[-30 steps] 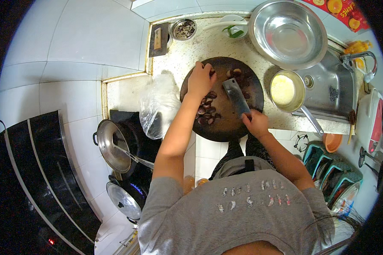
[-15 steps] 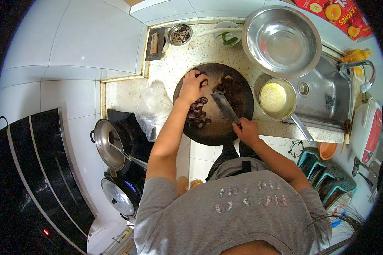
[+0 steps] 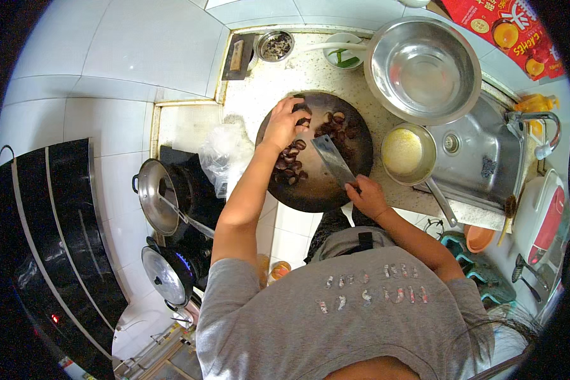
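Observation:
My left hand [image 3: 284,130] is at the upper left of a round dark chopping board [image 3: 313,199], fingers curled over a dark brown piece, probably mushroom. More round brown pieces [image 3: 291,163] lie just below that hand, and others [image 3: 339,126] are heaped on the upper right of the board. My right hand [image 3: 367,197] grips the handle of a cleaver [image 3: 332,158], whose blade slants up-left across the middle of the board, its tip close to my left fingers.
Right: pot [image 3: 408,147] with yellowish contents, steel basin [image 3: 422,38], sink [image 3: 491,164]. Back: bowl with greens [image 3: 339,52], small bowl of dark bits [image 3: 275,44]. Left: clear plastic bag [image 3: 221,161], pan [image 3: 152,209], lidded pot [image 3: 158,275] beside a blue flame.
The view has shifted, moving the board left in the picture. The cleaver sits slightly nearer my body on the board; my left hand stays at the board's upper left.

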